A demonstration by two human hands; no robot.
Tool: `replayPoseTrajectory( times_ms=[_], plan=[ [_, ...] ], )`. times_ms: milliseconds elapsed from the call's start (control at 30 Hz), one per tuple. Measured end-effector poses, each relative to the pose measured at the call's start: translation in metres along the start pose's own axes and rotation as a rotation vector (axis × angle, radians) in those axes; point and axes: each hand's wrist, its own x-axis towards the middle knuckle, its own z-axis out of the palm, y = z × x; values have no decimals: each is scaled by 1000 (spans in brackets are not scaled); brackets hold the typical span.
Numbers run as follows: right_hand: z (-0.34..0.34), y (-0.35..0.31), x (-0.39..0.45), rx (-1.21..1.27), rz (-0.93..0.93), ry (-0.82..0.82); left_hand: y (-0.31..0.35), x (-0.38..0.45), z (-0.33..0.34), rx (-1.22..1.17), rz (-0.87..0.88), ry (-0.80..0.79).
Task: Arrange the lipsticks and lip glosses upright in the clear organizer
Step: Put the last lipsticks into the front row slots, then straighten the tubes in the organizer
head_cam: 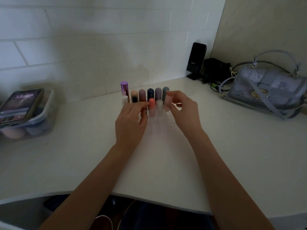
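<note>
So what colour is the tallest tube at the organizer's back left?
Metallic purple tube, clearest in the head view.

A smartphone (18, 105) lies lit, screen up, on a clear plastic container (39, 125) at the white counter's (83, 155) left edge. In the far right corner stands a black speaker (196, 60) – tangled cables (214, 83) beside it – then a grey-blue handbag (265, 87).

2 raised hands, fingers pinched
</note>
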Motion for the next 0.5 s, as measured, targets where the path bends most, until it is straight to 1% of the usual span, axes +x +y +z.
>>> replayPoseTrajectory(
  times_ms=[67,100,233,300,367,433,467,500],
  plan=[
    [1,3,1,-73,-6,-37,0,0,0,0,13,6],
    [1,4,1,-71,7,-50,0,1,0,1,15,13],
    [2,4,3,29,99,-50,-3,1,-2,-1,32,62],
    [1,4,4,130,152,19,-3,3,-4,-14,8,145],
    [-1,8,5,182,218,93,-1,7,-8,-90,-81,237],
    [-3,11,5,226,301,90,-3,9,-11,-193,-191,282],
    [-2,13,6,262,338,58,-6,10,-11,-234,-263,270],
    [-1,14,6,291,368,19,-8,10,-9,-260,-347,225]
  ],
)
